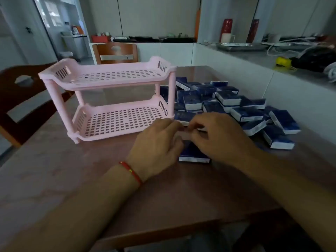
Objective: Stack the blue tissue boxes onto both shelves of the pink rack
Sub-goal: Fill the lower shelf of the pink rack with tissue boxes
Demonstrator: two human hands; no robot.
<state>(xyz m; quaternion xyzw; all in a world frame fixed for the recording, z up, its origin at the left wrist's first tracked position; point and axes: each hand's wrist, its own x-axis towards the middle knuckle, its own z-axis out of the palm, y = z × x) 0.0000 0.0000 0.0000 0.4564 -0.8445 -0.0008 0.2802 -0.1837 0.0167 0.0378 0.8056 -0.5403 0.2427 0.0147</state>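
The pink rack (116, 99) stands upright on the desk (54, 170), its two slotted shelves bare. Just to the right of the rack and partly behind its right posts lies a loose heap of blue tissue boxes (236, 110), tumbled over one another at all angles.

In front of the rack's right corner, both hands meet over one blue box (193, 154) that lies near the desk surface. The left hand (158, 148), with a red cord bracelet (131, 172) at the wrist, has its fingers curled against the box's left side. The right hand (216, 135) curls over the box's far right part, fingers bent down around it, thumb and forefinger pinched together near the left hand's fingertips. The picture is blurred there, so I cannot tell whether the box is lifted or resting on the desk.
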